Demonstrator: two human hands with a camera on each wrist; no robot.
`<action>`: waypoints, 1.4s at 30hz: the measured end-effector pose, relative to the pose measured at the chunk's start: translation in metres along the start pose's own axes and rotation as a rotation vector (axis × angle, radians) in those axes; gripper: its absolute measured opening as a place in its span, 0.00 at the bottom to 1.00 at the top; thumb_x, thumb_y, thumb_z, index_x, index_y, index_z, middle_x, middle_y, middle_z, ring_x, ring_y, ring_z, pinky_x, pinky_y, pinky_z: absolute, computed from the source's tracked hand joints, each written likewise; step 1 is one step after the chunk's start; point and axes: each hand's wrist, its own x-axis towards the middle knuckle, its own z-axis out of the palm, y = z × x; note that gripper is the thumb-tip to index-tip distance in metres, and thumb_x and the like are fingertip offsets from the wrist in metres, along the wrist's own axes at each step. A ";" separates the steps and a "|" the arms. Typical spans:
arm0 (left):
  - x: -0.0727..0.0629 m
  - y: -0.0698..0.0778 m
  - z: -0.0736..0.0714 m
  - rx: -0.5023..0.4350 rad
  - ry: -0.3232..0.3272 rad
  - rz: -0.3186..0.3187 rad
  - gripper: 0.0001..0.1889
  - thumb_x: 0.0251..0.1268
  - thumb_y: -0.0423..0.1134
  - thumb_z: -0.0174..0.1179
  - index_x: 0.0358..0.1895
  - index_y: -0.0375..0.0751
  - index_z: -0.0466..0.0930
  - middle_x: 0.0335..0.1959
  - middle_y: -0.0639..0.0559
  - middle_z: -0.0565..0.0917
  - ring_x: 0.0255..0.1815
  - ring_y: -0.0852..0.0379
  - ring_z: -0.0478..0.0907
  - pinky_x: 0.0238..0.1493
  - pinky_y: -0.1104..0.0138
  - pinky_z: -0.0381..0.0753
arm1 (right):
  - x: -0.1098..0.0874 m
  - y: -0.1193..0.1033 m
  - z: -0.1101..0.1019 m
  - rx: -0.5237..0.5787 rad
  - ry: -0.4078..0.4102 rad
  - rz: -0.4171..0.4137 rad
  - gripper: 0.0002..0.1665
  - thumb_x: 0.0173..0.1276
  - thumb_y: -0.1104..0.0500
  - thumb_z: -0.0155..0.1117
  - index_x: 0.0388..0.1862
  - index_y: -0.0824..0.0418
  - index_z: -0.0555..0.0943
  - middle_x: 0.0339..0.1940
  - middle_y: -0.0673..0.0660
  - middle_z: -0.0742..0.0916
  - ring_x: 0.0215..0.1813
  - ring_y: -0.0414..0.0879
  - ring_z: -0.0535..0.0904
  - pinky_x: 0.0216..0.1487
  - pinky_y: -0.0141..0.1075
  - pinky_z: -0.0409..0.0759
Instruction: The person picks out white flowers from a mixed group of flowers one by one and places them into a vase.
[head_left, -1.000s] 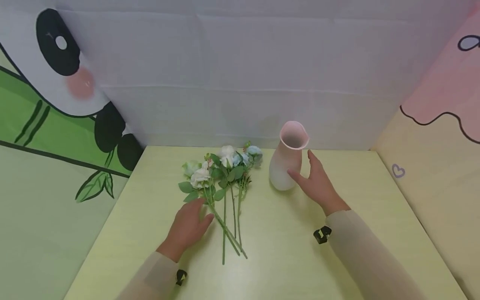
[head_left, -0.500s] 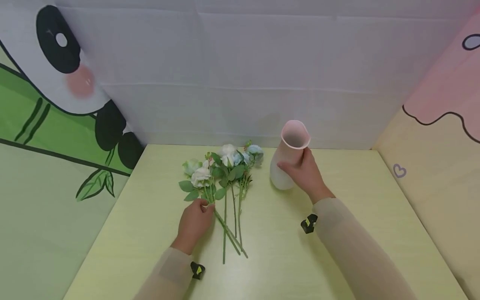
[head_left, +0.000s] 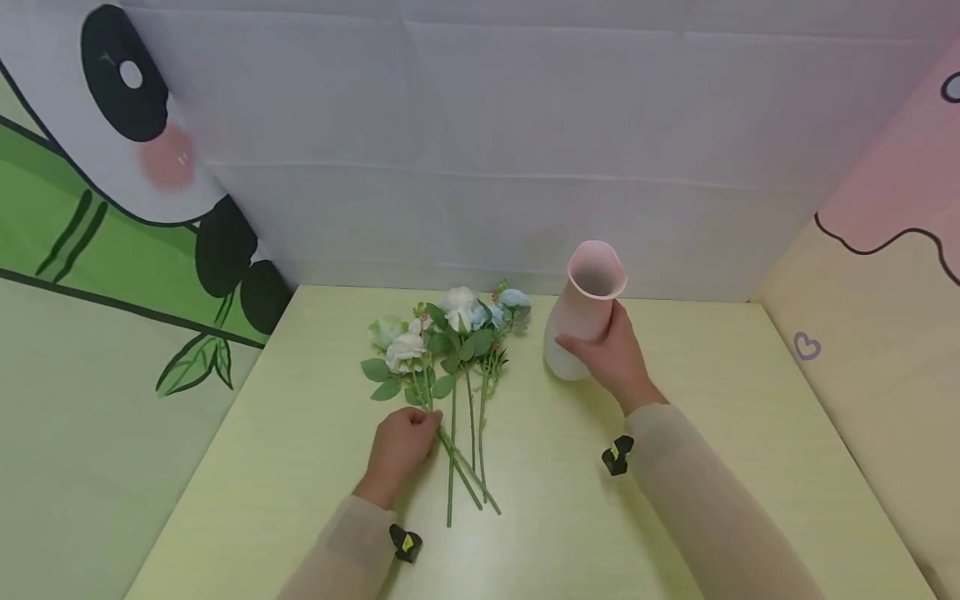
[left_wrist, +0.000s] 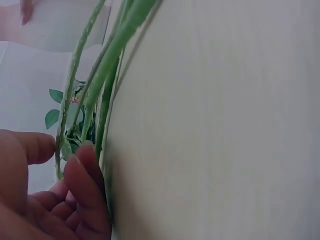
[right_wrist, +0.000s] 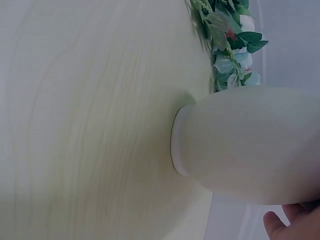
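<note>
Flower stems (left_wrist: pixel 70 81) are pinched by the left hand (head_left: pixel 399 450). At three o'clock from the blossoms (head_left: pixel 405 352), an upright vase (head_left: pixel 579 321) is gripped by the right hand (head_left: pixel 619 360).

Room between stems (head_left: pixel 452 452) and vase (head_left: pixel 576 321), backdrop (head_left: pixel 480 208) behind

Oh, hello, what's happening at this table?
A person is busy with flowers and a vase. Their right hand grips the pink-and-white vase, which stands on the table with its mouth up. Their left hand pinches at the green stems of some white and pale blue flowers. The flowers lie on the table to the left of the vase, not in it.
</note>
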 end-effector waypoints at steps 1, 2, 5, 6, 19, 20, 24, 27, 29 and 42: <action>0.000 -0.001 0.001 -0.017 -0.006 -0.007 0.18 0.76 0.52 0.60 0.38 0.39 0.86 0.21 0.52 0.82 0.23 0.54 0.77 0.30 0.61 0.76 | -0.001 0.000 0.000 0.000 0.000 -0.001 0.61 0.57 0.47 0.83 0.81 0.57 0.57 0.73 0.59 0.73 0.71 0.58 0.71 0.72 0.59 0.67; -0.001 -0.001 0.002 -0.034 -0.012 -0.011 0.18 0.76 0.51 0.60 0.35 0.40 0.85 0.19 0.52 0.80 0.21 0.54 0.76 0.29 0.61 0.75 | -0.001 0.000 0.001 0.000 0.000 -0.004 0.61 0.57 0.47 0.83 0.81 0.57 0.56 0.73 0.59 0.73 0.71 0.58 0.71 0.72 0.59 0.67; -0.001 -0.004 0.006 -0.092 -0.025 -0.022 0.18 0.75 0.49 0.61 0.29 0.41 0.81 0.18 0.52 0.79 0.19 0.55 0.76 0.26 0.63 0.75 | -0.003 0.000 0.003 0.003 -0.001 -0.010 0.61 0.58 0.46 0.83 0.82 0.57 0.56 0.73 0.59 0.72 0.71 0.59 0.71 0.71 0.59 0.67; -0.002 -0.005 0.007 -0.108 -0.028 -0.028 0.18 0.75 0.49 0.62 0.27 0.42 0.79 0.18 0.52 0.80 0.19 0.55 0.76 0.25 0.63 0.76 | -0.003 0.000 0.003 0.003 0.001 -0.013 0.61 0.58 0.46 0.83 0.82 0.56 0.56 0.73 0.59 0.73 0.71 0.59 0.71 0.71 0.59 0.67; 0.000 -0.007 0.014 -0.330 -0.047 -0.071 0.14 0.75 0.43 0.63 0.33 0.36 0.81 0.24 0.47 0.85 0.19 0.56 0.80 0.22 0.67 0.79 | -0.004 0.006 0.003 -0.007 0.036 -0.045 0.60 0.59 0.45 0.82 0.81 0.55 0.58 0.73 0.58 0.73 0.71 0.57 0.71 0.72 0.59 0.66; 0.000 -0.007 0.014 -0.336 -0.048 -0.072 0.14 0.75 0.43 0.63 0.34 0.35 0.82 0.24 0.47 0.85 0.19 0.57 0.80 0.22 0.67 0.79 | -0.004 0.007 0.003 -0.009 0.039 -0.045 0.59 0.59 0.45 0.82 0.81 0.55 0.58 0.72 0.58 0.73 0.71 0.57 0.71 0.72 0.59 0.66; 0.001 -0.007 0.014 -0.345 -0.050 -0.081 0.14 0.76 0.43 0.62 0.35 0.34 0.83 0.24 0.47 0.84 0.19 0.57 0.80 0.23 0.66 0.79 | -0.004 0.007 0.002 -0.005 0.037 -0.046 0.59 0.59 0.45 0.82 0.81 0.55 0.58 0.73 0.58 0.73 0.71 0.58 0.71 0.72 0.60 0.66; 0.002 -0.006 0.013 -0.354 -0.048 -0.087 0.15 0.76 0.42 0.61 0.34 0.33 0.84 0.24 0.47 0.84 0.20 0.57 0.80 0.23 0.66 0.80 | -0.003 0.008 0.003 -0.006 0.032 -0.047 0.59 0.60 0.46 0.82 0.81 0.55 0.57 0.73 0.58 0.73 0.71 0.58 0.71 0.72 0.60 0.65; 0.002 -0.006 0.011 -0.365 -0.052 -0.090 0.15 0.76 0.42 0.61 0.34 0.32 0.84 0.24 0.47 0.84 0.21 0.57 0.80 0.23 0.66 0.79 | -0.003 0.008 0.004 -0.008 0.034 -0.045 0.59 0.60 0.46 0.82 0.81 0.55 0.57 0.73 0.58 0.73 0.71 0.57 0.71 0.72 0.59 0.65; 0.009 -0.006 0.004 -0.451 -0.073 -0.129 0.11 0.75 0.37 0.61 0.42 0.29 0.82 0.22 0.46 0.83 0.22 0.57 0.80 0.25 0.67 0.80 | -0.003 0.007 0.005 -0.022 0.037 -0.054 0.59 0.58 0.46 0.83 0.81 0.56 0.58 0.72 0.58 0.74 0.70 0.57 0.72 0.71 0.58 0.67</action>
